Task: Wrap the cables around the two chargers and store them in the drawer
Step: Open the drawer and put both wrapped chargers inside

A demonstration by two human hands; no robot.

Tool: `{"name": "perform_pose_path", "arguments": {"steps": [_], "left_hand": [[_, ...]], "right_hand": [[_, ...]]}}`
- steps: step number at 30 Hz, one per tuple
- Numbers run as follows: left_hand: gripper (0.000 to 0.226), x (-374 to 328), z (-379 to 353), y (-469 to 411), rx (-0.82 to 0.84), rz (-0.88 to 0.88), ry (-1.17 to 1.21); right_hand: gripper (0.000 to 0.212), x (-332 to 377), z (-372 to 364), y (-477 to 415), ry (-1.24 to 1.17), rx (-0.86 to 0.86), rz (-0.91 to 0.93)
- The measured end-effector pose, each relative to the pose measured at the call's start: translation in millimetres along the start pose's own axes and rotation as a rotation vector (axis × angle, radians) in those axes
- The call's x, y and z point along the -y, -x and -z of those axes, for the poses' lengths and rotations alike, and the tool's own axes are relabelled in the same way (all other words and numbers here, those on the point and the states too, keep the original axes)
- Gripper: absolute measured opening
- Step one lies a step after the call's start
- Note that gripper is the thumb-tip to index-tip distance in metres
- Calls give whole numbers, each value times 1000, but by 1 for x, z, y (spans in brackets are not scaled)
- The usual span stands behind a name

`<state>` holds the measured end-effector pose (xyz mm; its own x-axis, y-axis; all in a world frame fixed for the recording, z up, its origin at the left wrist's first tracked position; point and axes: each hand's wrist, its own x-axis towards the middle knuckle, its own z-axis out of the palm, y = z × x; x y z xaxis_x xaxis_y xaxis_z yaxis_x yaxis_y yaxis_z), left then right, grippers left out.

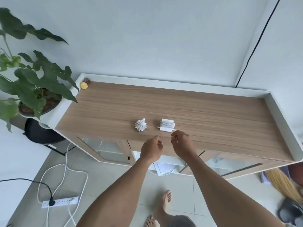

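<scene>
wrapped chargers [166,126] on cabinet top [213,112]

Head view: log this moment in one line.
left charger wrapped | right charger wrapped | both on cabinet top | left hand empty | right hand empty, near right charger | not yet stored

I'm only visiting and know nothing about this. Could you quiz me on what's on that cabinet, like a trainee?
1. True or false: the round white cable-wrapped charger and the square white cable-wrapped charger both lie on the wood-grain cabinet top.
2. Which lies nearer the small yellow object in the corner? A) round charger B) square charger
3. Fill in: the leafy green potted plant stands at the person's ___ side.
Key: 1 true; 2 A; 3 left.
</scene>
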<state>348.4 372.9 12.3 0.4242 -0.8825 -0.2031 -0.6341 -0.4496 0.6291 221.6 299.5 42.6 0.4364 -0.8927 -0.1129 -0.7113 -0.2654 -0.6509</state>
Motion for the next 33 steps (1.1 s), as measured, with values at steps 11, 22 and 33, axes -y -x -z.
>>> {"name": "perform_pose_path", "arguments": {"steps": [11,22,33], "left_hand": [[34,58,-47,-2,144,879,957],[68,109,-102,-48,-56,1131,1528],[84,125,-126,-72,-175,1175,1938]], "right_hand": [[42,-20,-24,9,264,189,124],[52,-44,-46,-14,387,267,137],[54,-63,-59,-8,359,159,190]]}}
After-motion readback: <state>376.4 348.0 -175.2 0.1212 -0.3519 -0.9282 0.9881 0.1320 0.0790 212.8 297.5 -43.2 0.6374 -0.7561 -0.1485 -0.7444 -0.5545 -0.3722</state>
